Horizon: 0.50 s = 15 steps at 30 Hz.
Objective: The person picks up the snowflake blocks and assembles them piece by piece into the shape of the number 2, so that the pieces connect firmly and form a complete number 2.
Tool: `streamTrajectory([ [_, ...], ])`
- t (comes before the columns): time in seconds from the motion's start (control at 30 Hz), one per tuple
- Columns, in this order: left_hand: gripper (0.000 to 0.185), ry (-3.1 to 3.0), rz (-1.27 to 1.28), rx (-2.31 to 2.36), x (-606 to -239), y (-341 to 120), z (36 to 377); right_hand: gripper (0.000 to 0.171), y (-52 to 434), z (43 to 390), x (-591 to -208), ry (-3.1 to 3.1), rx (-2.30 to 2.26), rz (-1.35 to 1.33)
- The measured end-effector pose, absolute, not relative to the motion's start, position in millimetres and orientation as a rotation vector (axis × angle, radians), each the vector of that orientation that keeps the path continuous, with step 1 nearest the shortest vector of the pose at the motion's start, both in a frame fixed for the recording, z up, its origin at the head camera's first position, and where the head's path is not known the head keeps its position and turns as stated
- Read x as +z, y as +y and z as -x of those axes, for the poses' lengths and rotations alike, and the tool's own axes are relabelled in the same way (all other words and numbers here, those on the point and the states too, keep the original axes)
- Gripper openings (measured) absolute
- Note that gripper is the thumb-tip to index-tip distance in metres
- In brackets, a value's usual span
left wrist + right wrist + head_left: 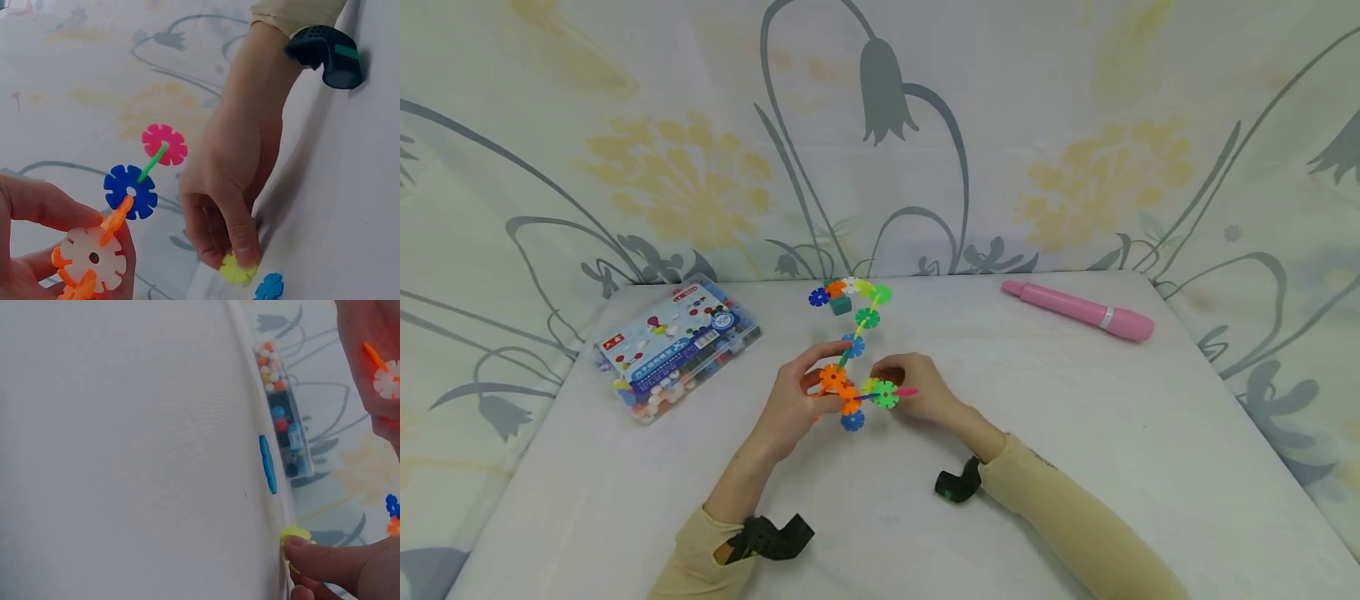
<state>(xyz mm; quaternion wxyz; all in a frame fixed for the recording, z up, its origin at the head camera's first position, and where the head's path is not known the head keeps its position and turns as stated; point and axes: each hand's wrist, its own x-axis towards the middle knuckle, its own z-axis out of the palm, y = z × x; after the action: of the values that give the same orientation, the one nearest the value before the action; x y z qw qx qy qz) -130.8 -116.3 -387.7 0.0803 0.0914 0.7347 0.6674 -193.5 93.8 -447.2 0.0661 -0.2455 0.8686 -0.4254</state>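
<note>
Between both hands, snowflake-disc chain (853,367), left grip (797,400) round its orange end, right grip (917,387) pinching yellow disc (237,270).

Beige sleeves (1075,517), seemingly black wrist mounts (958,483)

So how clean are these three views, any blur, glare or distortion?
Head view: even soft light, faint shadows under the arms, table edges bowed by the wide lens. Left wrist view: right hand and yellow piece fairly sharp, backdrop soft. Right wrist view: washed-out white table, fingertips blurred.
</note>
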Motion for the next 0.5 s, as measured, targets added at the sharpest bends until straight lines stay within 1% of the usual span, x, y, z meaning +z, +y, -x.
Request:
streamTrajectory([
  [0.07,0.067,2.204,-0.277,1.982,-388,-115,131,0.021,100,191,-446,2.621,-1.304,0.733],
  [0.27,0.067,2.212,-0.273,1.955,-391,-111,130,0.015,128,183,-439,2.598,-1.359,0.586],
  [0.4,0.068,2.183,-0.252,1.962,-394,-109,131,0.016,151,175,-433,2.553,-1.346,0.546],
  [0.5,0.068,2.172,-0.241,1.964,-397,-108,132,0.019,167,170,-428,2.451,-1.43,0.486],
])
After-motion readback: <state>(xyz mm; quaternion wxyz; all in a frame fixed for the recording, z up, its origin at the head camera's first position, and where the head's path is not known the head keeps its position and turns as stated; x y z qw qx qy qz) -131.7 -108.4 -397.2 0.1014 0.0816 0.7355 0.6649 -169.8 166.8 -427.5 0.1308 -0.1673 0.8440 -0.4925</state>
